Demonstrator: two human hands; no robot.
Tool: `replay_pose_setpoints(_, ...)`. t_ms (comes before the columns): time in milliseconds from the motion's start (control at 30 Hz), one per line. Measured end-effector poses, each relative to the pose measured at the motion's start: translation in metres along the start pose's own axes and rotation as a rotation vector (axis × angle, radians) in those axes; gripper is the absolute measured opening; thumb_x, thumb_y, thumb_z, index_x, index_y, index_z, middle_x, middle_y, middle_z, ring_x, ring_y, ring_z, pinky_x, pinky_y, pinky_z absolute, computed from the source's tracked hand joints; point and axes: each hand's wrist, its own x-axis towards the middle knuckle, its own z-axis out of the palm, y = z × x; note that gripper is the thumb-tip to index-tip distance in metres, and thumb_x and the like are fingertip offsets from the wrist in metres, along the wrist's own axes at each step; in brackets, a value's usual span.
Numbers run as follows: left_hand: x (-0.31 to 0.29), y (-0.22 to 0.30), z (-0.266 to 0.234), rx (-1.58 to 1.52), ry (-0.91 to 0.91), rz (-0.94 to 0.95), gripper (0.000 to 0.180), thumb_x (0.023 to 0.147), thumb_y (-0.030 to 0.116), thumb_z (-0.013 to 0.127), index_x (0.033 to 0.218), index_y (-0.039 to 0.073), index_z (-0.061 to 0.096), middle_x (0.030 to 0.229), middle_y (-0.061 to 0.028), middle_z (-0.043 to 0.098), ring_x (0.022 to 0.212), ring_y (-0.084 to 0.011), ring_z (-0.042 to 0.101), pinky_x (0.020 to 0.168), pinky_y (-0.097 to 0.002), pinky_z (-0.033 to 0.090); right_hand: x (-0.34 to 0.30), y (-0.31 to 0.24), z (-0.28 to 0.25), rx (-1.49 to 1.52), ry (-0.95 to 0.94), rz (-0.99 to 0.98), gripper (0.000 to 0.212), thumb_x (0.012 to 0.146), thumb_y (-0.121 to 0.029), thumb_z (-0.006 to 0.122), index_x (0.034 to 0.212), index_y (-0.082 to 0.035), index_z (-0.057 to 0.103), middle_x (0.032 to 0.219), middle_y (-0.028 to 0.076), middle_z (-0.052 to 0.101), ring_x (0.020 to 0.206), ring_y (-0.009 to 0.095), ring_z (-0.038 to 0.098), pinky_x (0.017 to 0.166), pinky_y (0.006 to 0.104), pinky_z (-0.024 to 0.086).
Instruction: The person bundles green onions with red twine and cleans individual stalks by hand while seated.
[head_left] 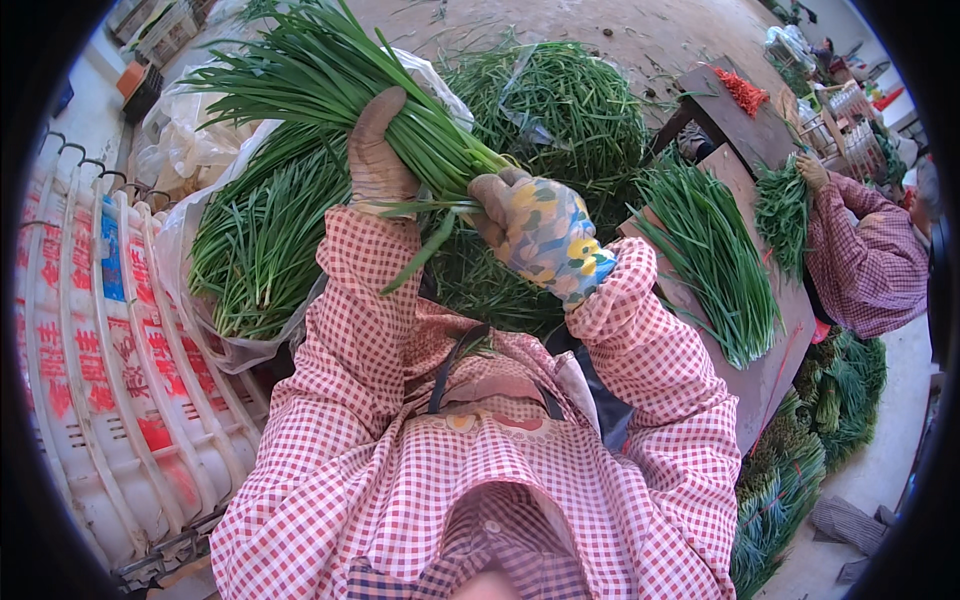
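A thick bunch of garlic chives (330,95) lies across my left hand (380,150), which wears a brownish glove. That hand is closed around the bunch, with its thumb on top and most of its fingers hidden underneath. The leaves fan out to the far left, and the pale stem ends point right. My right hand (545,230), in a flower-patterned glove, is closed at those stem ends. A few loose chive leaves (430,250) hang down from its fingertips.
Left are a plastic-lined heap of chives (265,240) and a white crate (130,380). Ahead lies a loose green pile (560,110). To the right, a board (790,345) bears a chive bundle (715,260); beyond it, a co-worker (870,245) handles greens. Tied bundles (785,500) lie below.
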Motion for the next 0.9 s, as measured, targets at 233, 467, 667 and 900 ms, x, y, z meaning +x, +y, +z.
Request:
replay_pose_setpoints(233, 0.017, 0.017, -0.017, -0.043, 0.113, 0.119, 0.025, 0.083, 0.022, 0.065, 0.098, 0.001, 0.063, 0.088, -0.0103, 0.066, 0.078, -0.0219, 0.064, 0.074, -0.0349, 0.055, -0.09, 0.049, 0.069, -0.146, -0.396, 0.275, 0.034, 0.078, -0.026, 0.071, 0.106, -0.01, 0.061, 0.097, 0.016, 0.063, 0.086, 0.038, 0.063, 0.07, 0.0461, 0.052)
replay_pose_setpoints(467, 0.015, -0.001, -0.012, 0.047, 0.216, 0.315, 0.027, 0.08, 0.004, 0.067, 0.106, 0.001, 0.061, 0.095, -0.0098, 0.063, 0.085, -0.0238, 0.065, 0.079, -0.0363, 0.055, -0.034, -0.002, 0.027, 0.061, 0.322, -0.032, 0.037, 0.076, -0.02, 0.076, 0.11, -0.012, 0.062, 0.091, 0.013, 0.063, 0.078, 0.033, 0.064, 0.065, 0.0403, 0.053)
replay_pose_setpoints(667, 0.008, -0.015, 0.003, 0.058, 0.209, 0.249, 0.026, 0.082, 0.011, 0.067, 0.105, 0.001, 0.061, 0.099, -0.0082, 0.063, 0.088, -0.0219, 0.063, 0.081, -0.0342, 0.054, 0.001, 0.006, 0.011, -0.064, 0.078, 0.023, 0.015, 0.084, -0.018, 0.067, 0.095, -0.01, 0.06, 0.083, 0.013, 0.061, 0.068, 0.032, 0.063, 0.058, 0.0387, 0.052)
replay_pose_setpoints(900, 0.017, 0.036, -0.032, -0.111, -0.088, 0.211, 0.047, 0.082, 0.028, 0.07, 0.118, 0.002, 0.058, 0.103, -0.0176, 0.066, 0.093, -0.031, 0.065, 0.086, -0.0469, 0.053, -0.088, 0.067, 0.074, 0.052, -0.338, 0.172, 0.026, 0.072, -0.018, 0.072, 0.096, -0.015, 0.066, 0.086, 0.017, 0.065, 0.076, 0.031, 0.068, 0.07, 0.0428, 0.057)
